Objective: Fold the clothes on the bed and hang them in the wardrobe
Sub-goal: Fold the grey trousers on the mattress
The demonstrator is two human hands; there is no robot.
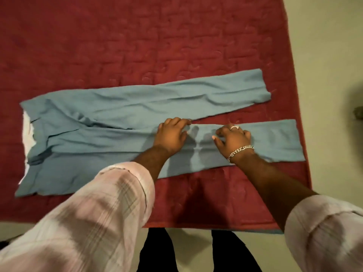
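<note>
Light blue trousers (110, 114) lie spread flat on the red quilted bed cover (137, 36), waistband at the left, both legs running to the right. The near leg (275, 140) reaches close to the bed's right edge. My left hand (171, 135) rests palm down on the near leg, its fingertips curled at that leg's far edge. My right hand (232, 137), with a ring and a chain bracelet, presses flat on the same leg a little further right, fingers apart. Neither hand lifts the cloth.
The bed's near edge (196, 226) is just in front of my legs, and its right edge runs diagonally beside a pale floor (334, 55). A dark object (358, 112) sits at the far right on the floor.
</note>
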